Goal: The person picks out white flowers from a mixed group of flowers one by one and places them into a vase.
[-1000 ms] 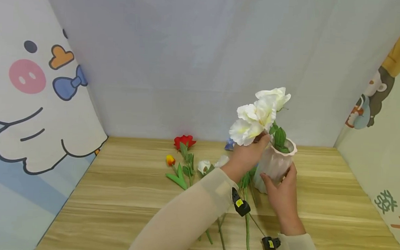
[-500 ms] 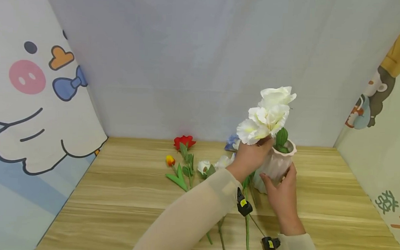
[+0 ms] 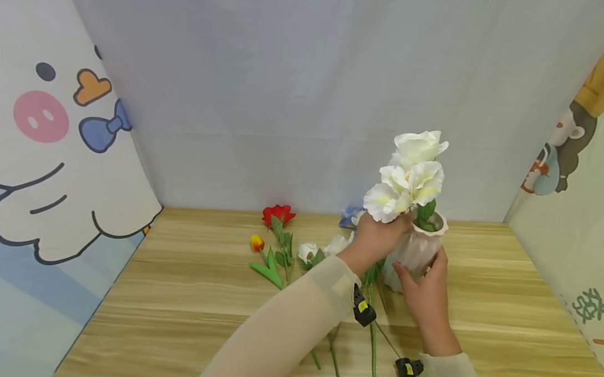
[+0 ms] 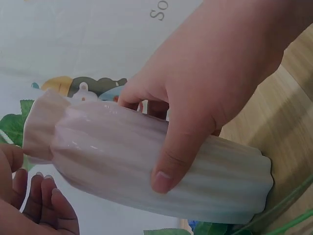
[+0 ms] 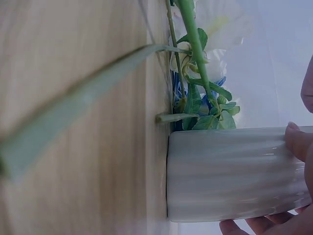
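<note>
A pale pink-white fluted vase [image 3: 413, 253] stands on the wooden table, slightly tilted. My right hand [image 3: 428, 304] grips its body, thumb in front; the left wrist view shows that thumb across the vase [image 4: 102, 147]. Beside the scalloped mouth, my left hand [image 3: 380, 238] pinches a white ruffled flower [image 3: 404, 189] with yellow-tinged petals just below its bloom. Its stem is hidden by the hand. Behind that bloom rises a white rose [image 3: 418, 147], with green leaves [image 3: 425, 210] at the vase's mouth. Curled fingers of the left hand [image 4: 46, 200] show near the rim.
Left of the vase lie a red flower [image 3: 278, 214], an orange-yellow tulip [image 3: 257, 242], a white rose [image 3: 307, 251], a pale ruffled bloom [image 3: 338, 244] and a blue flower [image 3: 350, 215]. Several stems [image 3: 373, 352] extend toward the front edge. Printed panels flank the table.
My left hand and the ruffled flower have shifted right toward the vase mouth, and the flower has dropped slightly lately. The rose leans right. My right hand stays on the vase.
</note>
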Demonstrator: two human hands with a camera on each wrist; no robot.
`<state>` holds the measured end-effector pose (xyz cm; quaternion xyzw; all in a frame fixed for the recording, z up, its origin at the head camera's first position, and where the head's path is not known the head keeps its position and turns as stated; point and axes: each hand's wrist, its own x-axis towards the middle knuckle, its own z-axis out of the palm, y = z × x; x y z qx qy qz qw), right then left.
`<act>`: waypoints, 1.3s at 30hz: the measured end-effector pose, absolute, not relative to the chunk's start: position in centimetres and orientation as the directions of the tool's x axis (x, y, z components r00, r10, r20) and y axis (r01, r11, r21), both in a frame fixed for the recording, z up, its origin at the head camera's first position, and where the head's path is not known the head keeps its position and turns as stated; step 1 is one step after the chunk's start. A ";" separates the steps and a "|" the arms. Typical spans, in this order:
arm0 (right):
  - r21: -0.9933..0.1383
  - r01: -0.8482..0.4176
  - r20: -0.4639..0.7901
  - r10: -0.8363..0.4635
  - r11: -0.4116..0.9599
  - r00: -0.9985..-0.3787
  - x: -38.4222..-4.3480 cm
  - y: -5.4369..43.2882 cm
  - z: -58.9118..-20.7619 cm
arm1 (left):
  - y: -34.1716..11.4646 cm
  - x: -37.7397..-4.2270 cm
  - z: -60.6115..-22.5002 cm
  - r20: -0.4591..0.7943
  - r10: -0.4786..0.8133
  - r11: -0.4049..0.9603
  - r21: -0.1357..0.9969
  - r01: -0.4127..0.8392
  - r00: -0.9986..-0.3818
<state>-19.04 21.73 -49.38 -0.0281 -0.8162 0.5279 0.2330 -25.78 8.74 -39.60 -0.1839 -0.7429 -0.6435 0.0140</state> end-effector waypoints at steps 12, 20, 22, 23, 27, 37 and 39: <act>-0.884 -0.205 0.342 0.282 0.421 -0.896 -19.0 21.8 -49.4 | 5.3 -26.3 -39.6 0.161 0.162 0.141 0.973 0.184 -0.974; -0.896 -0.182 0.314 0.288 0.404 -0.905 -19.0 21.8 -49.3 | 2.0 -25.9 -39.5 0.266 0.147 0.146 0.947 0.287 -0.953; -0.898 -0.177 0.308 0.287 0.403 -0.907 -19.0 21.8 -49.4 | 1.3 -25.4 -39.6 0.275 0.137 0.147 0.944 0.294 -0.952; -0.897 -0.176 0.308 0.287 0.406 -0.907 -19.0 21.8 -49.4 | 1.0 -25.2 -39.7 0.282 0.136 0.144 0.943 0.301 -0.950; -0.888 -0.174 0.316 0.289 0.426 -0.904 -19.1 21.9 -49.5 | -0.1 -24.0 -40.5 0.297 0.131 0.144 0.938 0.314 -0.946; -0.878 -0.185 0.332 0.285 0.441 -0.899 -19.1 21.8 -49.5 | -1.9 -21.0 -43.4 0.322 0.071 0.187 0.926 0.329 -0.944; -0.880 -0.181 0.327 0.284 0.439 -0.901 -19.1 21.9 -49.5 | -2.3 -20.6 -43.9 0.340 0.058 0.197 0.918 0.345 -0.938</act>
